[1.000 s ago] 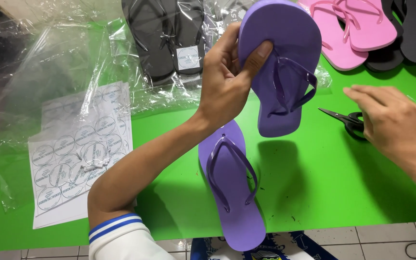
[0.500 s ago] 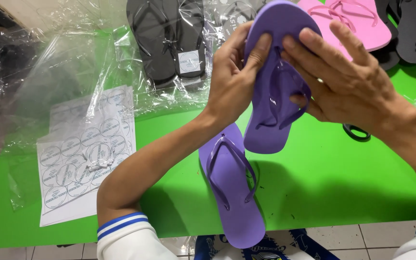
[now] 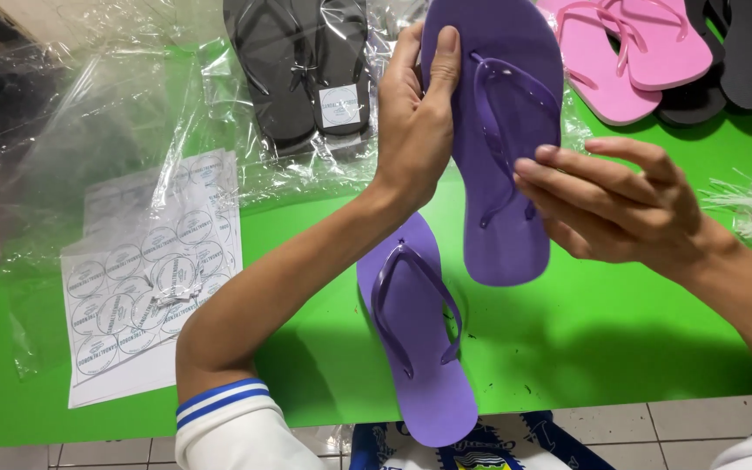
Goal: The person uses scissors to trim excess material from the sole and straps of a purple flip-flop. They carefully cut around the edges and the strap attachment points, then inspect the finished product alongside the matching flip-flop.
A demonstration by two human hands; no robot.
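Head view: we are looking down at a green table (image 3: 620,339) where a purple flip-flop (image 3: 502,96) is being held up, strap side facing us, toe end pointing away toward the top of the frame. Its sole is a flat, matte lilac-purple; the Y-shaped strap is a darker, glossier, translucent purple, running from the toe post down to both sides of the heel half. The heel edge is hanging just above the table, not touching it.

The left hand (image 3: 415,130) is grasping the flip-flop along its left edge, thumb lying flat on the footbed near the toe and the other fingers wrapping behind the sole. The right hand (image 3: 620,209) is sitting at the flip-flop's right edge with fingers loosely extended; the fingertips (image 3: 528,170) are touching the strap area, but we cannot tell whether they are pinching anything.

A second purple flip-flop (image 3: 419,348) of the same colouring is lying flat on the table below, strap up, heel reaching past the near table edge. To the left, a white sheet of round stickers (image 3: 145,278) is resting on the table. Behind, black flip-flops in a clear plastic bag (image 3: 306,70) are lying near the far left, and pink flip-flops (image 3: 628,52) are stacked on black ones at far right.
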